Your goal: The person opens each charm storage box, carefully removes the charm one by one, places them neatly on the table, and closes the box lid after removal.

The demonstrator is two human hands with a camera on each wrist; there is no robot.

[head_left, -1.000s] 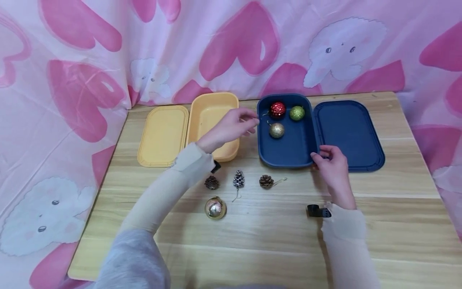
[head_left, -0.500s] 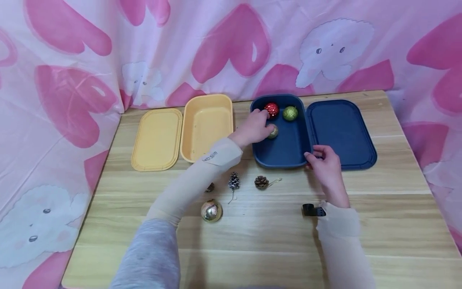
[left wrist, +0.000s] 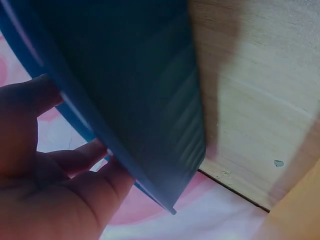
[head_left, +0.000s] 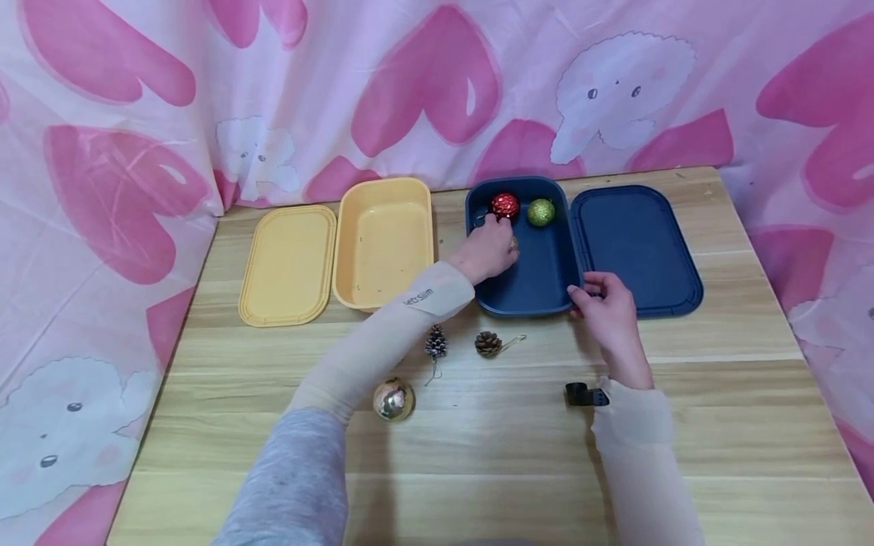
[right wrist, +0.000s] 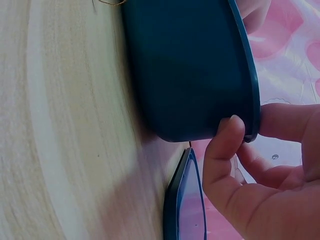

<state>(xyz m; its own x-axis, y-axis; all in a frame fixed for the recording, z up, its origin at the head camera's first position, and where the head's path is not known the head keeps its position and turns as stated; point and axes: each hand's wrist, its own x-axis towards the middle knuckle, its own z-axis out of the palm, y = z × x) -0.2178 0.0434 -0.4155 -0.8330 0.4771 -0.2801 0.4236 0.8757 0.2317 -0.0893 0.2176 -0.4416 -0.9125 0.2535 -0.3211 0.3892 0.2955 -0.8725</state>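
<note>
My left hand [head_left: 488,246] reaches over the near-left wall of the dark blue box [head_left: 529,299]. Its fingers cover most of a gold glitter ball [head_left: 515,243], and a sliver of gold shows beside them. In the left wrist view the fingertips disappear behind the box rim [left wrist: 82,117], so their hold on the ball cannot be made out. My right hand [head_left: 610,311] pinches the box's front right corner, thumb and fingers on either side of the rim [right wrist: 254,95]. A red ornament ball [head_left: 505,205] and a green glitter ball [head_left: 542,213] lie inside the box.
A yellow box [head_left: 382,250] stands to the left, its lid [head_left: 288,265] beside it. The blue lid [head_left: 638,250] lies on the right. In front are a frosted pinecone [head_left: 435,343], a brown pinecone [head_left: 488,343] and a shiny gold ball [head_left: 394,400].
My left hand has moved right, from outside the blue box into it and over the gold glitter ball. The right hand keeps its pinch on the box corner. The head view has shifted slightly.
</note>
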